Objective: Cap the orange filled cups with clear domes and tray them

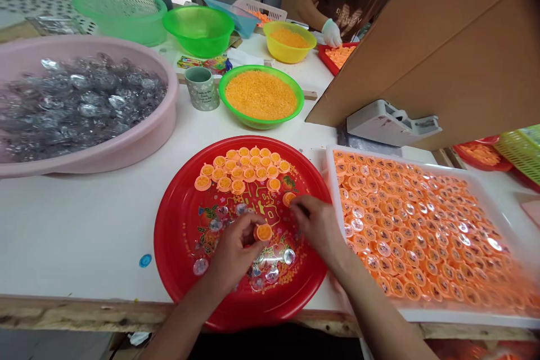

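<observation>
A round red tray (177, 270) with a printed pattern lies in front of me. Toward its far side sit several small orange plastic cups (238, 186) filled with yellow-orange beads. My left hand (236, 247) pinches one filled orange cup (264, 232) above the middle of the tray. At the tray's right, my right hand (316, 225) has its fingertips closed on another filled orange cup (289, 198). Clear domed plastic lids (201, 266) and loose beads (287, 277) are scattered over the near part of the tray, partly behind my left hand.
A pink tub (164, 135) of clear lids stands left, a white tray (422, 315) of lidded orange cups right. Behind are a green bowl (261, 122) of beads, a mug (202, 89) and a cardboard sheet (405, 56). A co-worker's gloved hand (332, 34) is beyond.
</observation>
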`<state>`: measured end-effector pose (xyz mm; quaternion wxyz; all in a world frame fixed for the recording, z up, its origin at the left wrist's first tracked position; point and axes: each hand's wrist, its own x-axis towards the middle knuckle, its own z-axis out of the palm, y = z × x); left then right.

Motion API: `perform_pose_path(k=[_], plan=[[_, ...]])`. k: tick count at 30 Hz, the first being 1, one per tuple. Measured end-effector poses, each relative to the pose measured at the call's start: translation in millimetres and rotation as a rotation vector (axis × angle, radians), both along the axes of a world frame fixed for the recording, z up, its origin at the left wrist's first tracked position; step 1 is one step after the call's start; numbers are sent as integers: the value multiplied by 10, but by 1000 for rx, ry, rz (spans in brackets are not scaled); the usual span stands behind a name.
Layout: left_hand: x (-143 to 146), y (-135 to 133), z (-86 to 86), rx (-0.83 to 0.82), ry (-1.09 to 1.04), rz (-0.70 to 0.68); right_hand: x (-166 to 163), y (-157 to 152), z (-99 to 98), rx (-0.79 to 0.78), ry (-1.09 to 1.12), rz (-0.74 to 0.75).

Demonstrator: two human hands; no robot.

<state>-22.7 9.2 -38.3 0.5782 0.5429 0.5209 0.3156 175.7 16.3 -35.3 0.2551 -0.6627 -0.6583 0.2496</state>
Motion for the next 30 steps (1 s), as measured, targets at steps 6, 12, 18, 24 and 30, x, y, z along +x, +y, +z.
perform_pose_path(k=[6,12,18,24,30], plan=[[-231,92,92,-106,-117,139,-48,6,7,-15,-27,106],[-325,83,95,-196,-247,157,-510,-371,-125,7,-136,264],[-330,22,81,-221,-272,146,-469,-474,-237,-124,303,42],[-283,-24,71,-265,-255,114,-372,-519,-65,-448,961,-195],[-121,-72,100,-254,-216,15,-212,-491,98,-274,779,-143]])
